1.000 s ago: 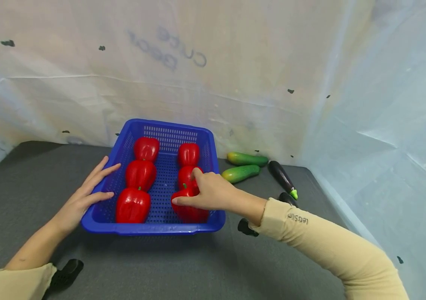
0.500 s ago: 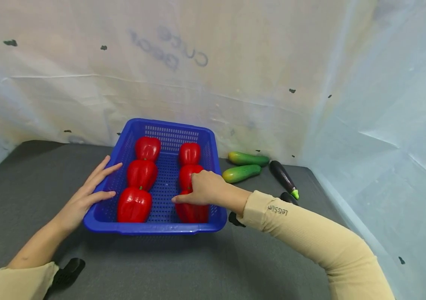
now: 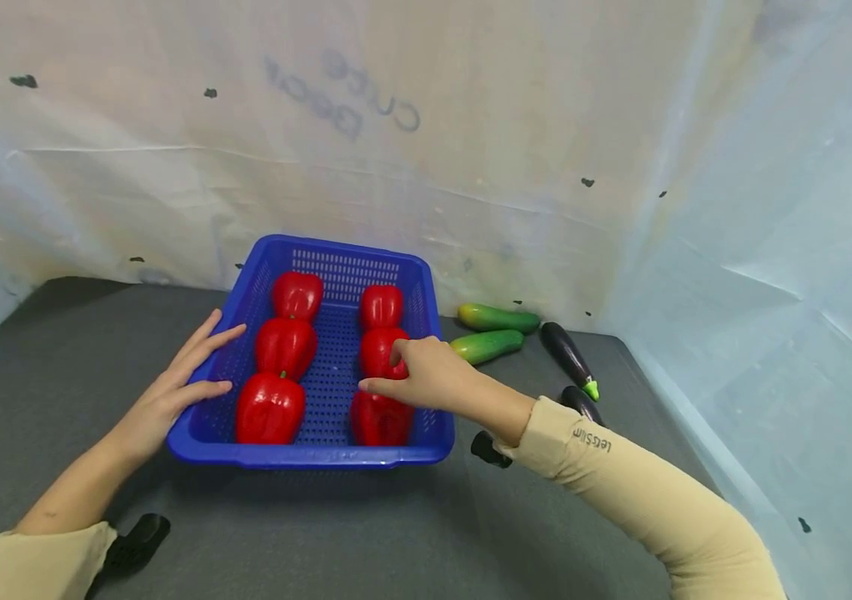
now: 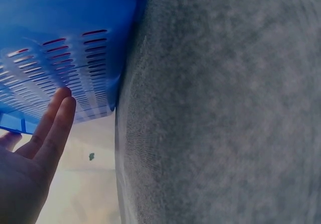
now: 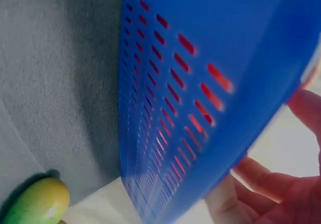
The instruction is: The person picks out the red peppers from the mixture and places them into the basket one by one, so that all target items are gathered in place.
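Observation:
A blue plastic basket (image 3: 306, 457) holds red bell peppers in two columns. My left hand (image 3: 163, 400) rests at the basket's left side, fingers straight along the rim; in the left wrist view those fingers (image 4: 57, 126) lie against the slotted outer wall. Over the right column is my right hand (image 3: 433, 375), just above the nearest bell pepper (image 3: 381, 421), thumb and forefinger spread apart. Behind that one sits the middle bell pepper (image 3: 379, 352), partly covered by the hand. Contact between the right fingers and a pepper cannot be made out; the rim hides it in the right wrist view.
Right of the basket lie two green cucumbers (image 3: 499, 318) with yellowish ends. Farther right is a dark eggplant (image 3: 567, 357), with another eggplant (image 3: 579, 402) partly behind the sleeve. Pale sheeting (image 3: 508, 125) hangs behind and to the right of the grey table (image 3: 321, 533).
My right hand pressed down over the nearest right pepper, then drew back up and right. That pepper has turned and shifted slightly. The left hand stayed in place.

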A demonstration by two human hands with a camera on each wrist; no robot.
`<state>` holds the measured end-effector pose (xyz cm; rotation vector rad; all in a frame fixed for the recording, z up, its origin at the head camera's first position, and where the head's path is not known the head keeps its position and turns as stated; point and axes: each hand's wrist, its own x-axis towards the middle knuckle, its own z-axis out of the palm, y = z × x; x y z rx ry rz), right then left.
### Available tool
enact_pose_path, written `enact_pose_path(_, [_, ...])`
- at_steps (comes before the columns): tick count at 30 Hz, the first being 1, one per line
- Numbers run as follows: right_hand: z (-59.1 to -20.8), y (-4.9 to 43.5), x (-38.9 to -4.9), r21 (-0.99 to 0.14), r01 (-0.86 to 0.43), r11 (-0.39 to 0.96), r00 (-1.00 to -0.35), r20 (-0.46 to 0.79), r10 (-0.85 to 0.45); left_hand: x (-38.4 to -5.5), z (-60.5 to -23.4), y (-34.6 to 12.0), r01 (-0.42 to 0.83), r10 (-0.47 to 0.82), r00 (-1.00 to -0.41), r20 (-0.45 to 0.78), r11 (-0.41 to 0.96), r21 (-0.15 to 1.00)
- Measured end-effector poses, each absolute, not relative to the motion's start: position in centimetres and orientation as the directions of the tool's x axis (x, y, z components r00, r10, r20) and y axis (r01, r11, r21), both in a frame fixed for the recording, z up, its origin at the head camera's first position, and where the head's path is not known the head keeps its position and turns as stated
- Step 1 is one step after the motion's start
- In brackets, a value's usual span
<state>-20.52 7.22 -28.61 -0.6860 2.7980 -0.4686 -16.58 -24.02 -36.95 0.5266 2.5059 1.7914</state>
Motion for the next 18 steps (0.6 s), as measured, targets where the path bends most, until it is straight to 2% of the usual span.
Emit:
enact_pose_path(6, [-28.7,8.5,-20.1,-0.387,-0.5,0.775,-0.846,0.028,-0.532,-16.5,-37.0,-24.1,0.257,0.279,-0.944,0.176,0.287,0.923])
enact_pose_path(18, [-29.5,10.1,-19.3,-0.496,-0.545,0.675,-0.828,0.196,-0.525,-16.5,-36.9,-24.1,0.253,0.282,-0.944,0.169,0.294,0.922])
